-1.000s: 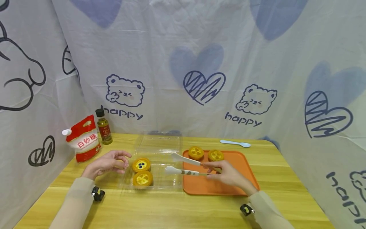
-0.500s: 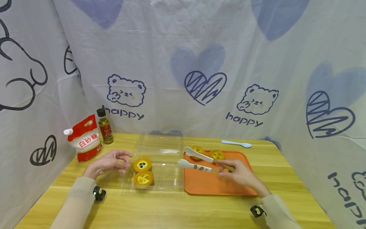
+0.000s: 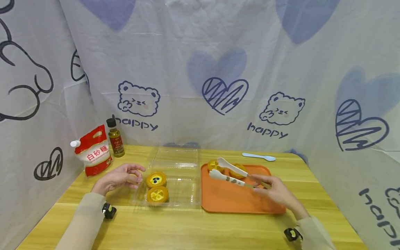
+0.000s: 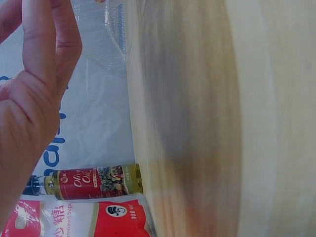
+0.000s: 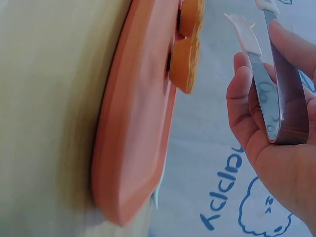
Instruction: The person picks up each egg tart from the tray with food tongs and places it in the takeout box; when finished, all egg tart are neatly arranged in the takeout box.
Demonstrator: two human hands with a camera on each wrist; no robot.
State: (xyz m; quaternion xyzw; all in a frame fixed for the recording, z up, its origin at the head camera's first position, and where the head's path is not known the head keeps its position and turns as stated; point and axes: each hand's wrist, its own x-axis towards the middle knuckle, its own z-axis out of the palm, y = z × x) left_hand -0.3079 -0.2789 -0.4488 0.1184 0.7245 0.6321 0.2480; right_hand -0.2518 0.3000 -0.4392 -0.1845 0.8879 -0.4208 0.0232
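Observation:
My right hand holds a pair of tongs with pale paw-like tips and a metal body, plain in the right wrist view. Its arms are spread, nothing between them, over an orange tray. Two egg tarts sit at the tray's far side: a left tart and a right tart, both partly hidden by the tongs. My left hand, fingers loosely bent and holding nothing, is beside a clear plastic box. Inside the box lie a blueberry-topped tart and a yellow-topped tart.
The box's lid lies folded back toward the curtain. At the back left stand a red-and-white sugar bag and an olive oil bottle. A pale blue spoon lies behind the tray on the wooden table.
My right hand and the tongs have moved right, from over the plastic box to over the tray and its tarts. The left hand stays by the box.

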